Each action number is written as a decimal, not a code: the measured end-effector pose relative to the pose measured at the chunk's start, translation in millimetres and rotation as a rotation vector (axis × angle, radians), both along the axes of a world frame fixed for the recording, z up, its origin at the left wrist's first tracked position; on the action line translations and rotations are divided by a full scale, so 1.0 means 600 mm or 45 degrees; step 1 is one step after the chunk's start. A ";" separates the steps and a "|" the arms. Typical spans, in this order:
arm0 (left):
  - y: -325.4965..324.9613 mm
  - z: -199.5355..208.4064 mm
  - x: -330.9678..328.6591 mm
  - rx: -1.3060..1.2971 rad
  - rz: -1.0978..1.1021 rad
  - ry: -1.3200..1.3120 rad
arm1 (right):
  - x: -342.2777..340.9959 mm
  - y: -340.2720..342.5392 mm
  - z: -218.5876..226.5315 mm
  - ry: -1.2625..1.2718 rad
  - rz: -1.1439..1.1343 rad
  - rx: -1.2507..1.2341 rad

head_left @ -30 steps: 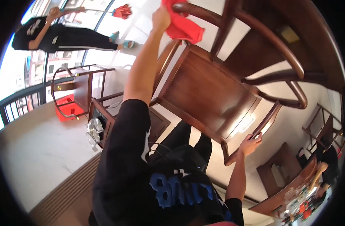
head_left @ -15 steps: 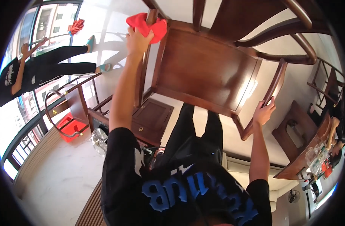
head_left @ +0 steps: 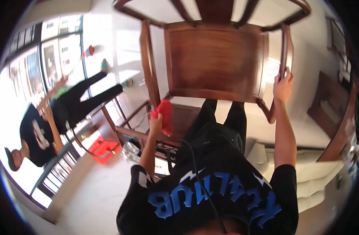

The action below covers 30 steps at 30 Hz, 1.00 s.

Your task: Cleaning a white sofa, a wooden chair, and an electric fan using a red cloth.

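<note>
A dark reddish-brown wooden armchair stands in front of me, its seat flat and glossy, its backrest on the far side. My left hand is closed on a bunched red cloth. The cloth lies at the near end of the chair's left armrest; whether it touches the wood I cannot tell. On the other side my right hand is wrapped round the right armrest, partway along it.
Left of me a person in black holds a pole with a red head near tall windows. A red bin and a dark wooden cabinet are at lower left. A pale sofa sits at lower right.
My left hand has brought the red cloth along the left armrest from its far part to its near end. My view has turned, so the chair looks straighter. The other person has shifted.
</note>
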<state>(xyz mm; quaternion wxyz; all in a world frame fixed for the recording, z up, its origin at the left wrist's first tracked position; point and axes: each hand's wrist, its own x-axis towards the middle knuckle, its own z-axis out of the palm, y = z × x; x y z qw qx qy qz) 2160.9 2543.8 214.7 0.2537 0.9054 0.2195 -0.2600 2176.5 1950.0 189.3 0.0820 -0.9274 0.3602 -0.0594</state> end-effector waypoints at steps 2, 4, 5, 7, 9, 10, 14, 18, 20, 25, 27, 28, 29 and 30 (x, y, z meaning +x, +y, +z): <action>-0.006 0.015 -0.023 -0.100 -0.006 0.143 | 0.010 0.006 0.002 0.012 -0.024 0.074; -0.053 0.048 -0.001 -0.012 -0.106 0.301 | 0.015 0.010 0.005 0.002 -0.025 0.031; -0.075 0.060 0.021 -0.013 -0.136 0.313 | 0.012 0.011 0.004 -0.011 -0.014 -0.023; -0.113 0.060 0.081 -0.130 -0.050 0.325 | 0.009 0.004 0.015 -0.004 -0.036 -0.011; -0.102 -0.004 0.145 -0.129 -0.108 0.328 | 0.002 0.004 0.025 0.004 -0.045 0.001; -0.127 -0.028 0.177 -0.216 -0.149 0.246 | -0.003 -0.001 0.024 0.004 -0.049 -0.009; -0.176 -0.195 0.307 -0.195 -0.301 -0.035 | 0.004 0.008 0.023 -0.053 -0.047 0.060; -0.352 -0.326 0.397 0.163 -0.263 -0.018 | 0.024 0.008 0.022 -0.141 0.009 0.067; -0.528 -0.332 0.364 0.391 -0.447 0.064 | 0.012 -0.005 0.009 -0.132 0.001 0.032; -0.745 -0.304 0.163 -0.071 -1.553 -0.218 | 0.019 -0.004 0.013 -0.143 0.012 0.031; -0.773 -0.270 0.075 -0.220 -1.676 -0.035 | 0.009 -0.011 0.013 -0.130 0.027 0.038; -0.763 -0.281 0.033 -0.273 -1.727 -0.060 | 0.006 -0.009 0.010 -0.156 0.019 0.038; -0.740 -0.289 0.008 -0.295 -1.806 -0.020 | 0.006 -0.005 0.004 -0.189 0.013 0.053; -0.720 -0.285 -0.014 -0.362 -1.853 -0.006 | 0.002 -0.004 -0.001 -0.196 -0.003 0.078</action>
